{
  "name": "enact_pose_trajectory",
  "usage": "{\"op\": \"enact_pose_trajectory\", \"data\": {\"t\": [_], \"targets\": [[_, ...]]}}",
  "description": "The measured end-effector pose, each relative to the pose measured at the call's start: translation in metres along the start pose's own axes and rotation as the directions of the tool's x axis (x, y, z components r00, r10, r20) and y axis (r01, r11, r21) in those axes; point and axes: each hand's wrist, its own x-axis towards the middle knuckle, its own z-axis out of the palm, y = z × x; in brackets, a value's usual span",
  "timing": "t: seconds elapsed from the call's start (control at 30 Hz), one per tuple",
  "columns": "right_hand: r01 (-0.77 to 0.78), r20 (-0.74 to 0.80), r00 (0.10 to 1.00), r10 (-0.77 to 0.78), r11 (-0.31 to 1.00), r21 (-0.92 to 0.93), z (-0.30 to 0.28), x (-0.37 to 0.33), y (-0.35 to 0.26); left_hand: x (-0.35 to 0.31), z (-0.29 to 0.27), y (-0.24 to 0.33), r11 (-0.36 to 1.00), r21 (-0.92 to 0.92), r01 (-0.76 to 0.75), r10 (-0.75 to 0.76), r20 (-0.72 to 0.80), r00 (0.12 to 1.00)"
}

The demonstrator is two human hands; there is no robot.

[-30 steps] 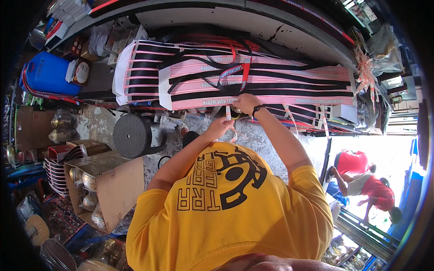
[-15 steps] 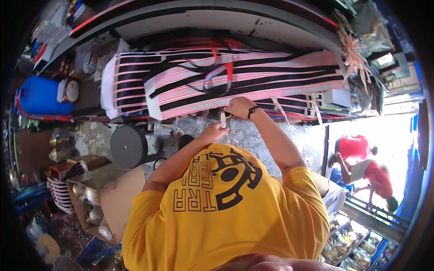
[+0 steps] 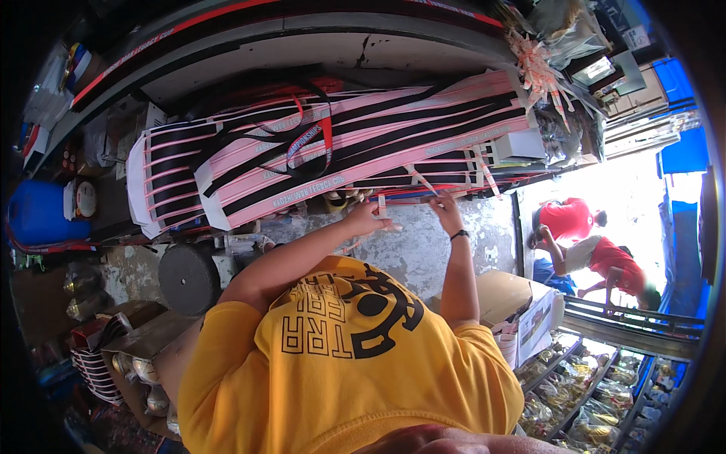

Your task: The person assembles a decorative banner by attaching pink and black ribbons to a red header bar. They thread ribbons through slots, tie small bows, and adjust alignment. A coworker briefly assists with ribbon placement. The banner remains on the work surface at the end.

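My left hand [image 3: 364, 219] is closed, with a short white strip [image 3: 382, 203] marked in pale orange standing up from its fingers. To its right, my right hand [image 3: 448, 213] is raised with its fingertips pinched at the lower end of another white-and-orange strip [image 3: 420, 178], which hangs off the bench's front. Just beyond both hands lie long pink sheets [image 3: 265, 198] with black bands running along them. A loose black ribbon loop [image 3: 330, 144] with a red printed part rests on top of the sheets.
A bunch of similar strips [image 3: 535, 68] hangs at the far right. At left stand a blue container [image 3: 45, 212] and a round dark stool [image 3: 189, 278]. Cardboard boxes [image 3: 147, 333] flank me. Two people in red [image 3: 616, 266] are outside at right. Wrapped goods [image 3: 597, 408] fill racks at lower right.
My right hand has left the spot beside my left hand and moved right to the hanging strip. The left hand keeps its strip. The whole view has shifted and turned slightly.
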Motion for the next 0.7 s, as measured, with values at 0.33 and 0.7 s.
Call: {"op": "enact_pose_trajectory", "data": {"t": [0.33,0.7], "targets": [[-0.534,0.471,0.842,0.262,0.28,0.798,0.014,-0.043,-0.068,-0.011,0.013,0.007,0.369,-0.908,0.197,-0.133,0.158,0.978],[-0.674,0.668,0.739,-0.088,-0.074,0.735,0.043,-0.07,-0.135,0.002,-0.015,0.016,0.167,-0.965,0.201,-0.01,0.202,0.979]]}}
